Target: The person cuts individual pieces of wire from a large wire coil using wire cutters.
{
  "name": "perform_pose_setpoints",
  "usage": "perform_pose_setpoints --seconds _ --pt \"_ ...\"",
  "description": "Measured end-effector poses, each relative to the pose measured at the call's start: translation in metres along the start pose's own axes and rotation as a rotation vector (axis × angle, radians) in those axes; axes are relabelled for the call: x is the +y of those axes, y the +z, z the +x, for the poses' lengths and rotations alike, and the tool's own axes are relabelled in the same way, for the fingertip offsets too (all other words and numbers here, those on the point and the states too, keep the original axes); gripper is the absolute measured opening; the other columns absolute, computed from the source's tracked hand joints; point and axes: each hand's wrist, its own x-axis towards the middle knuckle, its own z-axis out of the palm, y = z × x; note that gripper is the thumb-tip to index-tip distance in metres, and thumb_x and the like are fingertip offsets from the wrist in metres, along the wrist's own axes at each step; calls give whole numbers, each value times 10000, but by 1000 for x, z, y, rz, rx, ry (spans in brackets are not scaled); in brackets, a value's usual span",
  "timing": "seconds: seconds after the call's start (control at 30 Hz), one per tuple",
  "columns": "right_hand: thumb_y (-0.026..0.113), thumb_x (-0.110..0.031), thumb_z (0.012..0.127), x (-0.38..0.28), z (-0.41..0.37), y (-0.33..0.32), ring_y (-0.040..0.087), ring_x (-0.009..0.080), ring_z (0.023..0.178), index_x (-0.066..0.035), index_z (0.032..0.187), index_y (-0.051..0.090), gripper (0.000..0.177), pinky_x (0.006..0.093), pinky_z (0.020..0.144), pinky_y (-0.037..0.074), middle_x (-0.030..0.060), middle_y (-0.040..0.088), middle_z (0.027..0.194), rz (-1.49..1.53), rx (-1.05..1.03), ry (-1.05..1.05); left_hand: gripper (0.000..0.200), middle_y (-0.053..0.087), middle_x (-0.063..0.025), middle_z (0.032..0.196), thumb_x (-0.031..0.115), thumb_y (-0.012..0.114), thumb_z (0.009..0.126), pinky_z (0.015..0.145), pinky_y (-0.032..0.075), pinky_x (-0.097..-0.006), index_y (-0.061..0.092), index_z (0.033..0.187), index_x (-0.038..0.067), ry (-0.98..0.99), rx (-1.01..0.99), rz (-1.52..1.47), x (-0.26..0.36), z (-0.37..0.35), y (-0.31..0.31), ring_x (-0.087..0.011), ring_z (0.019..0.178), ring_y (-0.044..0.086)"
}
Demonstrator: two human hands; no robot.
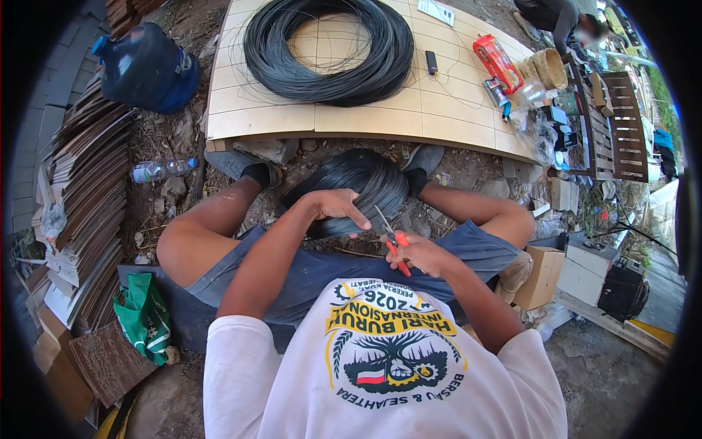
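My left hand (338,210) is curled over the near edge of a thick bundle of black wire (362,175) lying on the ground between my feet. Its thumb points right, and some fingers are hidden beneath the strands. To the right, my right hand (423,256) grips the red handles of pliers (398,252). Their slim metal jaws point up and left, close to my left fingertips. A large coil of black wire (329,88) lies on the low tiled table (256,121) ahead of me.
On the table are a small black device (431,62), a red packet (499,64) and a woven basket (548,69). A blue water jug (150,69), a plastic bottle (162,170) and stacked boards (84,212) stand at left. A cardboard box (540,278) sits at right. Another person (559,18) is far right.
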Motion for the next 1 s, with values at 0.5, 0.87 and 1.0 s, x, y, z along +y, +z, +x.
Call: perform_pose_setpoints --seconds 0.5,0.87,1.0 --pt "616 -103 865 -3 -5 10 589 147 810 39 1449 442 626 269 694 462 59 591 875 -31 40 -39 911 705 -140 830 120 885 715 741 563 -323 336 1347 -237 72 -37 -81 8 -14 7 -179 702 692" --pt "622 -118 862 7 0 8 580 145 782 13 1445 465 618 273 679 446 52 596 852 -26 82 -50 1190 704 -147 799 195 906 697 959 478 -312 99 1413 -307 91 87 9 -3 -4 0 -189 771 694" --pt "605 -110 876 13 0 10 549 122 714 -8 1379 509 523 268 623 419 35 575 813 -72 138 -96 1175 707 -169 854 194 903 704 953 482 -310 110 1411 -307 99 76 20 2 -8 2 -188 776 697"
